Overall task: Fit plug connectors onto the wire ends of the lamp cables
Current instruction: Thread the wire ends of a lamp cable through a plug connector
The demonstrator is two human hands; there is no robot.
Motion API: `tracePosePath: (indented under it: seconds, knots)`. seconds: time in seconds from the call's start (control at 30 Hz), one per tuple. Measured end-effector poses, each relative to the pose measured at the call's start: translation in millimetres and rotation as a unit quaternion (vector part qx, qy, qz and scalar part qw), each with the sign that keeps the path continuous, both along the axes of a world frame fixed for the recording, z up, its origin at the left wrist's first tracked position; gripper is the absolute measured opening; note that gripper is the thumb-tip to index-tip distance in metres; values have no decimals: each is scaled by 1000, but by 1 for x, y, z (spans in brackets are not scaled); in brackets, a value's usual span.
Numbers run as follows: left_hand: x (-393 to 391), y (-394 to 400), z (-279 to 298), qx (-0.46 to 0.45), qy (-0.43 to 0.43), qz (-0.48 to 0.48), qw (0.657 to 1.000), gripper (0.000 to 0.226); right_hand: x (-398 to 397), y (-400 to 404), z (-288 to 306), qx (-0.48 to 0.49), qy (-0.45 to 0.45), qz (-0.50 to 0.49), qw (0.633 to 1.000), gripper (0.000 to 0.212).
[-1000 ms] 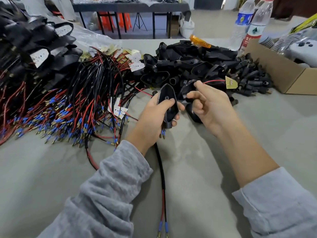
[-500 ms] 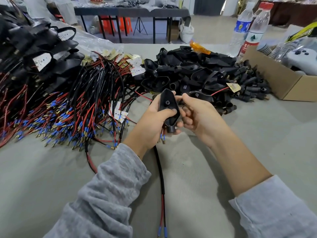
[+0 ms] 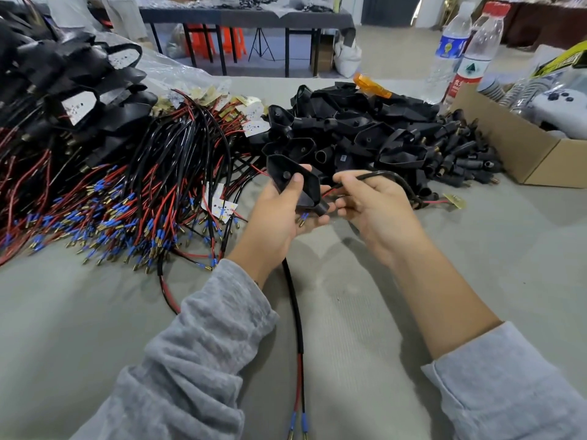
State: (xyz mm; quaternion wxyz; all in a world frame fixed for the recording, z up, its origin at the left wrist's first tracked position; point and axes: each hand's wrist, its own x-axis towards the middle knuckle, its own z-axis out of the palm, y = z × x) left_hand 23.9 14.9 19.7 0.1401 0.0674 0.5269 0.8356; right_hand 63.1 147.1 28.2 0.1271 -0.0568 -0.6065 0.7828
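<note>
Grey, felt-like cloth covered the table [image 3: 476, 265], and beyond its far edge the room showed a pale floor, a dark table on black legs [image 3: 247, 17] and orange stools [image 3: 219, 39] beneath it. Two water bottles [image 3: 467, 49] stood at the far right, just behind an open cardboard box [image 3: 521, 154]. A heap of black plug housings [image 3: 374, 131] lay across the middle, and to the left sprawled a mass of red and black lamp cables [image 3: 133, 192] with blue-sleeved brass tips, crowding the space left of the hands. The left hand [image 3: 279, 217] gripped one black plug connector [image 3: 295, 182], thumb pressed on its face, two wire tips poking out below its narrow end. A black cable [image 3: 293, 312] ran from under that hand toward the near edge, splitting into red and black leads. The right hand [image 3: 378, 208] pinched another black cable [image 3: 390, 177], which curved toward a small brass tag [image 3: 454, 201] beside the heap.
</note>
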Motion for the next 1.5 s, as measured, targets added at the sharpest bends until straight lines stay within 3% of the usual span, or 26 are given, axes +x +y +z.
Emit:
tracePosePath:
  seconds: [0.23, 0.37, 0.47, 0.7, 0.97, 1.17, 1.3, 1.5]
  knots:
    - [-7, -4, 3, 64, 60, 175, 981, 19, 2, 2, 6, 71, 21, -109, 991, 20]
    - [-7, -5, 1, 2, 32, 125, 992, 10, 4, 5, 11, 49, 72, -122, 989, 20]
    - [-4, -4, 3, -2, -26, 55, 998, 41, 5, 6, 12, 17, 90, -85, 992, 13]
    - [-2, -2, 3, -23, -37, -14, 999, 24, 5, 6, 9, 10, 114, 12, 993, 18]
    - [-1, -2, -1, -94, 29, -41, 994, 19, 5, 5, 5, 164, 86, -49, 981, 19]
    - [2, -3, -4, -72, 78, -53, 993, 17, 4, 2, 5, 194, 61, -68, 977, 14]
    - [3, -4, -2, -79, 89, -53, 991, 16, 3, 1, 3, 278, 51, -89, 955, 20]
    - [3, -4, -2, -79, 72, -69, 992, 22, 5, -1, 3, 369, 54, -53, 927, 11]
